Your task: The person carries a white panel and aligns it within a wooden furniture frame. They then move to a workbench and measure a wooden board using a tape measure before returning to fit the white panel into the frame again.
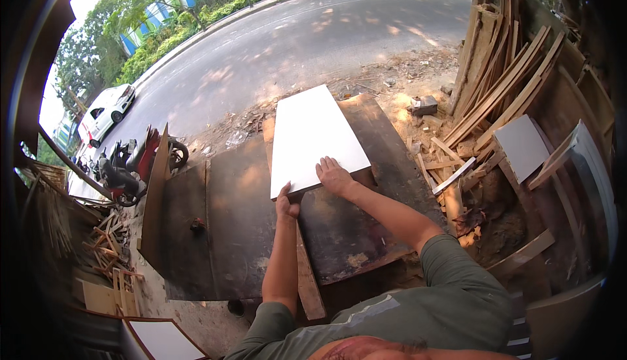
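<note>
A white rectangular board [318, 134] with a dark near edge lies over the dark worktable [241, 223] in front of me. My left hand [287, 204] is closed around its near left corner. On the top face, close to the near edge, my right hand [334, 177] rests flat with fingers stretched out. A long wooden strip [308, 275] runs beneath the board and sticks out toward me. What lies under the board is mostly hidden.
Wooden planks [516, 92] lean at the right, above scrap wood on the ground. A small dark object [197, 225] sits on the table's left part. Motorcycles [127, 170] stand at the left, and a white car [106, 113] is on the road [294, 46] beyond.
</note>
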Motion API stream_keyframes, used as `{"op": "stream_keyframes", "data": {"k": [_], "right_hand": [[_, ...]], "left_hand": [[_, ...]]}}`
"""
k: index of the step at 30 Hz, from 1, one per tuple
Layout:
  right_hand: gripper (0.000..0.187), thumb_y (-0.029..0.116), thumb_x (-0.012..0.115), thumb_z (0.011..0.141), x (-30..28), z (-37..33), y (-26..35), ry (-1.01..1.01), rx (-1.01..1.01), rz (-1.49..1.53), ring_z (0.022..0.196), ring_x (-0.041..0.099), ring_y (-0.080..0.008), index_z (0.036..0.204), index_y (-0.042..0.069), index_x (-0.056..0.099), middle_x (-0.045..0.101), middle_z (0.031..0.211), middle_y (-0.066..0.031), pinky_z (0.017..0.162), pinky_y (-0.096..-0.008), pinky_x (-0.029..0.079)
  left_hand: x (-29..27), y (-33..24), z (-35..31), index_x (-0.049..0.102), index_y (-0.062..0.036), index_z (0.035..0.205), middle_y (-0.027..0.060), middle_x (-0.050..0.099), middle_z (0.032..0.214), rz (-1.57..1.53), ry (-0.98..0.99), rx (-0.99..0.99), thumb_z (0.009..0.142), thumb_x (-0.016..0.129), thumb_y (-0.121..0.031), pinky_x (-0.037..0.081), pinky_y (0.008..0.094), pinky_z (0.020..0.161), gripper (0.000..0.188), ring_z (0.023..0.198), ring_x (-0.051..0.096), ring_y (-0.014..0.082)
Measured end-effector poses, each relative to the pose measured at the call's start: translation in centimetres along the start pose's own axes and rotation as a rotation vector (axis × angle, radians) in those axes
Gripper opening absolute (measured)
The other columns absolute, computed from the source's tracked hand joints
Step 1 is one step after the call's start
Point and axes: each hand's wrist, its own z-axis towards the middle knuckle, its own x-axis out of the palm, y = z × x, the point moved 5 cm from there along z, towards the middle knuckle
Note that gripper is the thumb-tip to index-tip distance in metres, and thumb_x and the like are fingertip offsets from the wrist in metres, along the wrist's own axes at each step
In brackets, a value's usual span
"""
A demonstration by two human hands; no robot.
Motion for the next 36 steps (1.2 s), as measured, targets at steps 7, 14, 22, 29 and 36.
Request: {"op": "stream_keyframes", "data": {"k": [7, 14, 22, 29, 36], "right_hand": [[0.056, 0.023, 0.058, 0.094, -7.5, -12.6, 10.1, 0.009, 0.040, 0.067, 0.140, 0.039, -0.0463, 0.136, -0.012, 0.049, 0.043, 0.145, -0.0349, 0.117, -0.0497, 0.032], [0.079, 0.051, 0.070, 0.090, -8.6, -23.1, 15.0, 0.117, 0.695, 0.837, 0.134, 0.045, -0.0400, 0.134, -0.011, 0.051, 0.045, 0.143, -0.0309, 0.112, -0.0470, 0.037], [0.050, 0.042, 0.066, 0.098, 0.0, -32.9, 24.6, -0.044, 1.280, 1.774, 0.086, 0.068, -0.0181, 0.109, -0.007, 0.065, 0.070, 0.098, -0.0100, 0.077, -0.0330, 0.055], [0.045, 0.038, 0.064, 0.100, -3.0, -34.9, 33.1, -0.072, 1.258, 1.722, 0.075, 0.064, -0.0157, 0.100, -0.007, 0.065, 0.069, 0.092, -0.0092, 0.068, -0.0311, 0.053], [0.033, 0.024, 0.068, 0.097, -7.9, -31.9, 35.4, 0.117, 1.099, 1.470, 0.075, 0.066, -0.0177, 0.099, -0.009, 0.062, 0.069, 0.091, -0.0128, 0.067, -0.0335, 0.055]], "left_hand": [[-1.0, 0.2, -18.6, 0.060, -0.0003, 0.122, 0.0092, 0.065, 0.115, 0.062, -0.148, 0.091, 0.088, 0.072, -0.004, 0.053, 0.0386, 0.093, 0.036, 0.104, 0.065, 0.0244], [-4.2, -4.4, -38.7, 0.060, 0.0013, 0.120, 0.0092, 0.065, 0.111, 0.233, -0.170, 0.267, 0.086, 0.072, 0.001, 0.053, 0.0341, 0.091, 0.036, 0.104, 0.064, 0.0193], [-12.2, -6.3, -52.7, 0.059, 0.0008, 0.124, 0.0086, 0.065, 0.113, 0.250, -0.215, 0.251, 0.083, 0.075, 0.001, 0.049, 0.0328, 0.094, 0.043, 0.105, 0.062, 0.0187], [-21.2, -8.0, -59.3, 0.049, 0.0017, 0.132, 0.0165, 0.061, 0.117, 0.198, -0.190, 0.206, 0.086, 0.071, -0.004, 0.055, 0.0447, 0.095, 0.051, 0.107, 0.064, 0.0271], [-29.3, -2.2, -62.7, 0.049, -0.0034, 0.137, 0.0135, 0.059, 0.127, -0.297, -0.194, -0.020, 0.090, 0.070, -0.012, 0.044, 0.0541, 0.107, 0.052, 0.118, 0.057, 0.0323]]}}
